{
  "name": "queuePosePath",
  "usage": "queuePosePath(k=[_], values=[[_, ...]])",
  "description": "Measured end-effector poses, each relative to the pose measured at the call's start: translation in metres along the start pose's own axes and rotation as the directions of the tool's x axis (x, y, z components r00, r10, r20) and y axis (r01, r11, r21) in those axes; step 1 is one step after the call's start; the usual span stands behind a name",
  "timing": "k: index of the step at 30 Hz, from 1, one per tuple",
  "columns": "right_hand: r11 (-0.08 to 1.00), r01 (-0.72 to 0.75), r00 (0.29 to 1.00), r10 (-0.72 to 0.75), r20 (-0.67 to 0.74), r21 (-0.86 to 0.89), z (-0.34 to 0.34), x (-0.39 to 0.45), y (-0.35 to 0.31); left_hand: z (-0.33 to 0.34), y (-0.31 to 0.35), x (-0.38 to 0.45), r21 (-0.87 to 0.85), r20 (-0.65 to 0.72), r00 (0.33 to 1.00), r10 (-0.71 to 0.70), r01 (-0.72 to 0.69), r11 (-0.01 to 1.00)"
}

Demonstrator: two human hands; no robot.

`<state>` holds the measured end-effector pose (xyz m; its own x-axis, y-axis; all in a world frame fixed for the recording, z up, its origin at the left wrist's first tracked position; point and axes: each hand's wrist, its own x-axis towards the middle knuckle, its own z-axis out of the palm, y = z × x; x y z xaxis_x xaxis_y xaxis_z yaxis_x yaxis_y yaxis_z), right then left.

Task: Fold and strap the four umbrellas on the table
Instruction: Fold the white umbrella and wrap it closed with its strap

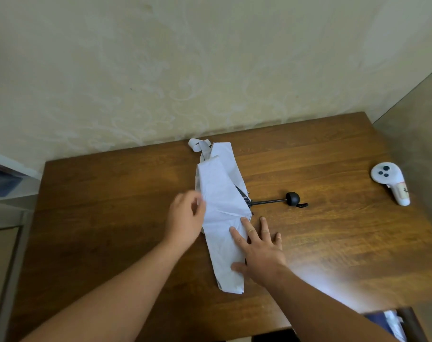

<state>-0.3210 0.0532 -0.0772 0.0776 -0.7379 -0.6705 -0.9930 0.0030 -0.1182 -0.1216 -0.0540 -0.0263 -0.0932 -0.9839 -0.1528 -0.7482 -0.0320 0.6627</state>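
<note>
White umbrella [221,206] lay mid-surface [111,193], canopy long axis running far-to-near, black handle [293,199] projecting toward my right. My right hand [259,253] pressed flat on near canopy, fingers straight, gripping nothing. My left hand [185,218] at canopy's left edge, blurred; fingers curled, hold on fabric uncertain. Strap [197,145] at far end, nearer left hand. White controller [390,182] well apart, right. No containers in view.

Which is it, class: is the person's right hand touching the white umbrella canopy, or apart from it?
Touching. The head view shows the right hand lying flat, its fingers spread, on the white umbrella canopy.
</note>
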Motion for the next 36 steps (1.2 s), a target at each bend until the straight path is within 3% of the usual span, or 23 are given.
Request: queuePosePath(k=[2, 4, 7, 10, 13, 17, 19, 25, 28, 36], values=[[1.0, -0.014, 1.0, 0.014, 0.001, -0.001, -0.001, -0.001, -0.002, -0.006, 0.028, 0.031, -0.162, 0.001, 0.986, -0.167, 0.165, 0.973], [1.0, -0.025, 1.0, 0.025, 0.004, 0.005, -0.001, -0.001, -0.003, -0.011, 0.055, 0.053, -0.301, 0.179, 0.937, -0.301, 0.343, 0.89], [1.0, -0.017, 1.0, 0.017, 0.004, 0.016, -0.003, 0.0, -0.003, -0.014, 0.076, 0.067, -0.434, 0.309, 0.879, -0.362, 0.47, 0.769], [0.996, 0.023, 0.999, -0.02, -0.032, 0.089, -0.005, -0.004, 0.001, -0.017, 0.08, 0.06, -0.489, 0.199, 0.926, -0.32, 0.377, 0.787], [0.974, 0.087, 0.981, -0.047, -0.186, 0.21, -0.009, -0.012, 0.016, -0.027, 0.077, 0.04, -0.491, 0.15, 0.952, -0.266, 0.305, 0.816], [0.902, 0.139, 0.861, 0.094, -0.5, 0.409, -0.041, -0.021, 0.03, -0.046, 0.072, 0.003, -0.493, 0.164, 0.974, -0.158, 0.22, 0.842], [0.863, 0.2, 0.801, 0.128, -0.584, 0.464, -0.069, -0.027, 0.028, -0.054, 0.07, -0.014, -0.475, 0.176, 0.979, -0.104, 0.177, 0.862], [0.881, 0.329, 0.76, -0.035, -0.649, 0.339, -0.125, -0.055, -0.004, -0.061, 0.069, -0.044, -0.42, 0.166, 0.986, -0.004, 0.075, 0.904], [0.895, 0.363, 0.682, -0.067, -0.728, 0.258, -0.133, -0.062, -0.019, -0.064, 0.07, -0.051, -0.39, 0.165, 0.986, 0.026, 0.041, 0.92], [0.866, 0.32, 0.687, 0.067, -0.724, 0.384, -0.115, -0.089, -0.031, -0.065, 0.055, -0.074, -0.129, 0.143, 0.986, 0.083, -0.065, 0.99]])
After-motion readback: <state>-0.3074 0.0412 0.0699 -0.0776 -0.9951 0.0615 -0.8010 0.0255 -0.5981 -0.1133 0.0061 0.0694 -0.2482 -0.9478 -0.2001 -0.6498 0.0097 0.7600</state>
